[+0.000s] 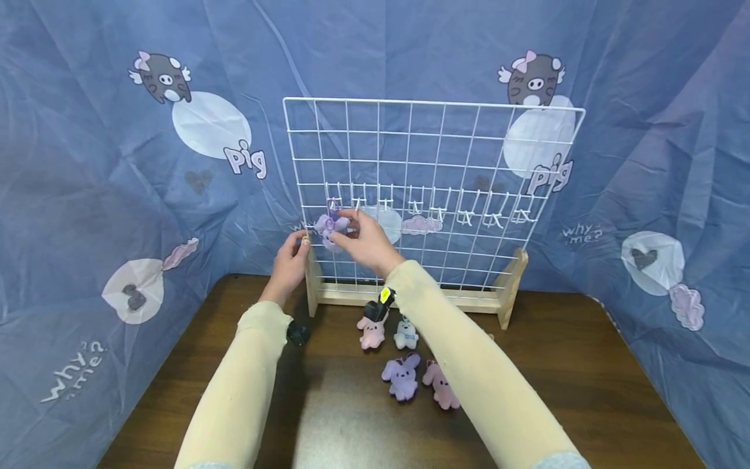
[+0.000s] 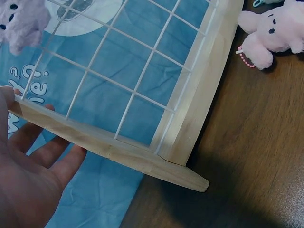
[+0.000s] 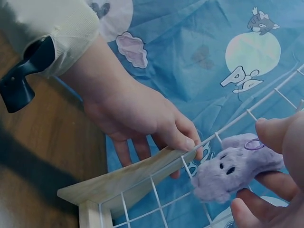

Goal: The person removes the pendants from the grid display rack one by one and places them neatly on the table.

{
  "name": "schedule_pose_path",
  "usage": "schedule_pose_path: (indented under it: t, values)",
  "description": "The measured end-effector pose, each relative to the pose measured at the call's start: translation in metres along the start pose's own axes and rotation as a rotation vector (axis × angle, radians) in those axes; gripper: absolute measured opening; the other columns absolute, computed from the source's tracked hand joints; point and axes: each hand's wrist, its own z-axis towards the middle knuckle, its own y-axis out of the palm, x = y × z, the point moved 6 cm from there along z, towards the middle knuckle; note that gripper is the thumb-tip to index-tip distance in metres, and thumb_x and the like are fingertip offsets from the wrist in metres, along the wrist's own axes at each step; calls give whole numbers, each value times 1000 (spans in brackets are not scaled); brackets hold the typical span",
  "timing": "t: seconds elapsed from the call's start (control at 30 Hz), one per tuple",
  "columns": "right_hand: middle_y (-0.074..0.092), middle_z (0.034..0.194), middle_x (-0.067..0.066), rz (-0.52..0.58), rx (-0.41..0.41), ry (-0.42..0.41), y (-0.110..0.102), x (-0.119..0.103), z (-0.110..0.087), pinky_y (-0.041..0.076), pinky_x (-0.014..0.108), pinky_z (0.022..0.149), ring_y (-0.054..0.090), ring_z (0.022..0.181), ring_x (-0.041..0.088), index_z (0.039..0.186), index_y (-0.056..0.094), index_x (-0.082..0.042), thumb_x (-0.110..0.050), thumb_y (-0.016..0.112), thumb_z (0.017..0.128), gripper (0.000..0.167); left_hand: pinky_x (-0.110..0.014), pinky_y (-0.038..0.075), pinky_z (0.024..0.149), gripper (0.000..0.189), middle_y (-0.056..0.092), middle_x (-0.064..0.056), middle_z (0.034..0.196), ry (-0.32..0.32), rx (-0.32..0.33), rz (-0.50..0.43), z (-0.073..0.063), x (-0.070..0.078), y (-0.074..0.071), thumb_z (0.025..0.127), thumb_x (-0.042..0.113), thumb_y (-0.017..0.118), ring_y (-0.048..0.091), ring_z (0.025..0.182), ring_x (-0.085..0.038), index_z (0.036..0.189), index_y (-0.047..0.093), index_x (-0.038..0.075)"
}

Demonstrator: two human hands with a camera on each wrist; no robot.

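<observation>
A purple plush puppy keychain (image 1: 330,225) hangs upright against the white wire grid (image 1: 423,133), below the leftmost hook. My right hand (image 1: 370,244) holds it from the right. In the right wrist view the thumb of that hand (image 3: 278,135) lies by the purple ring on the plush toy (image 3: 228,168), with fingers beneath. At the rack's left side, my left hand (image 1: 287,266) grips the wooden side post (image 1: 313,280). The left wrist view shows the thumb and fingers of this hand (image 2: 31,175) on opposite sides of the wood (image 2: 109,147).
Several bare white hooks (image 1: 465,216) line the grid to the right. On the brown table (image 1: 351,430) lie a pink plush (image 1: 372,335), a pale grey plush (image 1: 406,335), another purple plush (image 1: 402,379) and a pink one (image 1: 441,387) partly behind the right sleeve. Blue printed cloth (image 1: 234,39) surrounds the table.
</observation>
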Motion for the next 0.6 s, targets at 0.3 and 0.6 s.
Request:
schedule_pose_path:
  t: [0.3,0.6]
  values:
    - [64,137,19,13,6,-39,4,0,2,55,35,100,64,123,34,130,60,0,-9,67,104,28,-53,42,110,38,57,-20,147,-6,-4,-6,0,0,0,114,29,46,52,134,-34,148,53,14]
    - [71,124,17,30,23,-50,6,5,0,57,33,90,68,107,28,121,62,0,-8,71,101,23,-54,42,110,37,56,-22,149,10,4,-10,0,-1,0,114,28,46,52,135,-35,147,53,13]
